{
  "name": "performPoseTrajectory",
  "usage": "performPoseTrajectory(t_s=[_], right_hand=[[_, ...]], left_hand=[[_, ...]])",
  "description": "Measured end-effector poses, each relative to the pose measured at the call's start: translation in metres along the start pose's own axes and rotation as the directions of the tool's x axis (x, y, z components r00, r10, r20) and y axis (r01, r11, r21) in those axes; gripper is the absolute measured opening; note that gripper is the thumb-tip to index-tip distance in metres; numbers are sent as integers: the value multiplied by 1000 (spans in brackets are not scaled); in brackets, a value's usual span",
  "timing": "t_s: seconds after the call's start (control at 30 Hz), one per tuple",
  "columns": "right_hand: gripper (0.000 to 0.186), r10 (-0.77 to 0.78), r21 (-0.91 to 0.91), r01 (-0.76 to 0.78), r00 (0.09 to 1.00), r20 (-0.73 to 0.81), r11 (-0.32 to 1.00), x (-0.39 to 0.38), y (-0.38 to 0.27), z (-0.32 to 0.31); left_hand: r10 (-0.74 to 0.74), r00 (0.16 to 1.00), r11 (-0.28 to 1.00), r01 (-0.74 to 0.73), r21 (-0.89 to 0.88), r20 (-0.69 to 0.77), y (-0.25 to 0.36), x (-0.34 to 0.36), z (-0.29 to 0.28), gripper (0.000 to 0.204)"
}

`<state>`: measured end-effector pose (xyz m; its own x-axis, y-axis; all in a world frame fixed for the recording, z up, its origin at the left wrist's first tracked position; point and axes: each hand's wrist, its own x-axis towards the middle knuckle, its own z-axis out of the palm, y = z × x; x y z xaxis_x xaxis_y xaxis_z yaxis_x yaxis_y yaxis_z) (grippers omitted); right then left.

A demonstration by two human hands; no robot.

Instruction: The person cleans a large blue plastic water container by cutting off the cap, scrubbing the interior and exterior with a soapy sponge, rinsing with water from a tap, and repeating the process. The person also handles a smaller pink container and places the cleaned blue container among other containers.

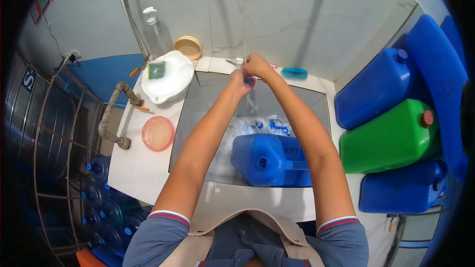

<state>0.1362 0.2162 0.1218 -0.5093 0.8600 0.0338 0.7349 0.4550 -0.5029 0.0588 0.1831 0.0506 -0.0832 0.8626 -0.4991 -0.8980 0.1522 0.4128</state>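
Observation:
My left hand (pixel 239 83) and my right hand (pixel 258 67) meet over the far end of the sink, under a thin stream of water (pixel 244 15). Their fingers are closed together around a small blue piece (pixel 250 82), mostly hidden, whose kind I cannot make out. Drips fall from it into the sink (pixel 200 101). Below my forearms an uncapped blue jerry can (pixel 247 153) rests in the sink among white suds (pixel 222 153). Clear plastic items with blue parts (pixel 277 126) lie in the foam behind the can.
On the left counter stand a white basin of suds (pixel 170 86) with a green sponge (pixel 157 70), a pink round dish (pixel 158 133) and a pump bottle (pixel 156 32). A blue brush (pixel 295 73) lies on the back ledge. Blue jerry cans (pixel 371 89) and a green one (pixel 388 138) line the right.

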Motion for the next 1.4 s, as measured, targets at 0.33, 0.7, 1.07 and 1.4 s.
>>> performPoseTrajectory(t_s=[0.33,0.7,1.07,1.4], right_hand=[[15,139,817,-300,954,266,493,-32,-11,-30],[27,129,371,-133,991,36,919,-199,66,21],[25,201,175,-136,876,-439,975,-281,42,49],[23,192,147,-141,877,-441,979,-285,41,47]], left_hand=[[44,941,450,-318,834,334,-5,-85,-59,34],[-75,839,-508,-497,703,539,-81,-254,-69,56],[-168,829,-691,-485,537,533,-98,-254,-64,44],[-131,619,-423,-741,521,774,-74,-271,-68,34]])
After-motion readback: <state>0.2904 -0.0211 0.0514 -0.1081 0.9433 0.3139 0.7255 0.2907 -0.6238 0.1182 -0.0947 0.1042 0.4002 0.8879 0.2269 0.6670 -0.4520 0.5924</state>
